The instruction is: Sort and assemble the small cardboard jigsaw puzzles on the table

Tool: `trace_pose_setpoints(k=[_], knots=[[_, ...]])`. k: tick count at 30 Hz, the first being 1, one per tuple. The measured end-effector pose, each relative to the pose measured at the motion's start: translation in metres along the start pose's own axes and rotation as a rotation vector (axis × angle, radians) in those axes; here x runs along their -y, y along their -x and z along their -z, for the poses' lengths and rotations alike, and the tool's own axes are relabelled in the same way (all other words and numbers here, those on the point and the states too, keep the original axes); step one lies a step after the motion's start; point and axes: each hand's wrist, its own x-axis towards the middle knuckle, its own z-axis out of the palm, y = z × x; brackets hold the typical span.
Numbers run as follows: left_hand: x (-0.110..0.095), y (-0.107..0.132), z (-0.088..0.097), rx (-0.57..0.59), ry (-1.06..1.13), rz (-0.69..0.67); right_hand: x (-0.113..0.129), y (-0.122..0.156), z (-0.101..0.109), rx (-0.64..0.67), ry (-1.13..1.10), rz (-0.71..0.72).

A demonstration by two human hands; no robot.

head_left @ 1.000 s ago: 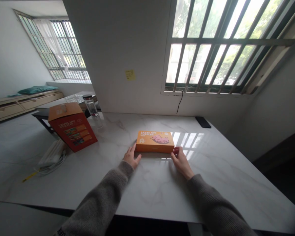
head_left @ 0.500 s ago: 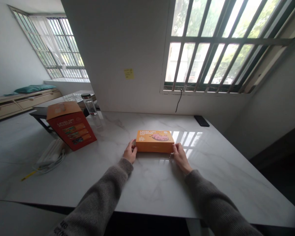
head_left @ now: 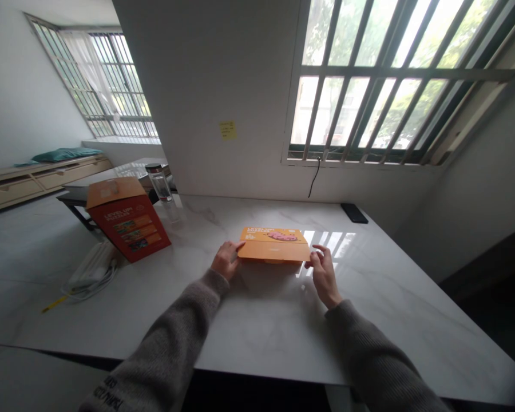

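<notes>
An orange puzzle box [head_left: 283, 235] with a pink picture on top lies on the marble-patterned table. Its front flap [head_left: 273, 250] is lifted and sticks out towards me, leaving the front below in shadow. My left hand [head_left: 226, 260] pinches the flap's left corner, thumb on top. At the right corner, my right hand [head_left: 323, 272] is closed on the flap's edge with its index finger bent above. The box's contents are hidden.
A larger red puzzle carton [head_left: 129, 220] stands at the left, beside a white power strip [head_left: 92, 272] with its cord. Behind it is a glass bottle [head_left: 159, 184]. A black phone [head_left: 354, 213] lies at the back right, near the barred window.
The front flap has come up and out from the box's front face. Both hands have moved from the box's sides to the flap's corners. My view has shifted slightly.
</notes>
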Motion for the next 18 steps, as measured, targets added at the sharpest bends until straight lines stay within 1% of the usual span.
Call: trace_pose_setpoints(k=[2, 4, 7, 9, 11, 14, 16, 18], knots=[[0.004, -0.018, 0.006, -0.034, 0.023, -0.041, -0.002, 0.000, 0.002, -0.027, 0.002, 0.033], [0.005, -0.039, 0.011, -0.093, 0.065, -0.066, -0.008, -0.001, 0.004, -0.018, 0.028, 0.052], [0.006, -0.072, 0.011, -0.182, 0.145, -0.044, -0.017, -0.003, 0.005, 0.025, 0.088, 0.057], [0.010, -0.095, 0.007, -0.213, 0.205, -0.012, -0.022, -0.003, 0.005, 0.036, 0.117, 0.066], [0.017, -0.116, -0.001, -0.235, 0.233, 0.078, -0.025, -0.003, 0.004, 0.047, 0.139, 0.079], [0.031, -0.141, -0.017, -0.257, 0.235, 0.279, -0.025, -0.002, 0.002, 0.062, 0.161, 0.097], [0.040, -0.151, -0.028, -0.271, 0.257, 0.413, -0.024, -0.002, 0.002, 0.065, 0.173, 0.106], [0.049, -0.155, -0.038, -0.272, 0.269, 0.481, -0.023, -0.002, 0.002, 0.064, 0.183, 0.114]])
